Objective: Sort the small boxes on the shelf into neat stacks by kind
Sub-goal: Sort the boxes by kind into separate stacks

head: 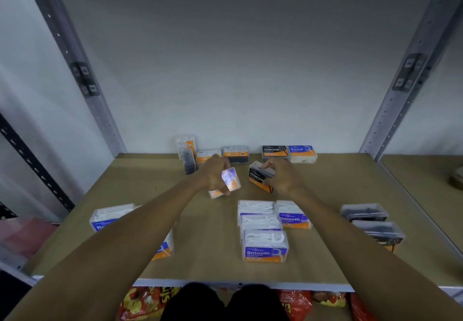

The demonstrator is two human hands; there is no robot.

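Observation:
Both hands reach to the middle of the wooden shelf. My left hand grips a small clear box with a purple and orange label, tilted above the board. My right hand holds a black Charcoal box by its top, tilted too. Smooth boxes stand grouped at centre front, with one more Smooth box beside them. Round boxes lie at the left under my forearm. Two grey Charcoal boxes sit at the right.
Along the back wall stand more boxes: an upright pair, two orange-labelled ones, a Charcoal box and a Round box. Grey shelf posts rise at both sides. Red snack bags lie on the shelf below.

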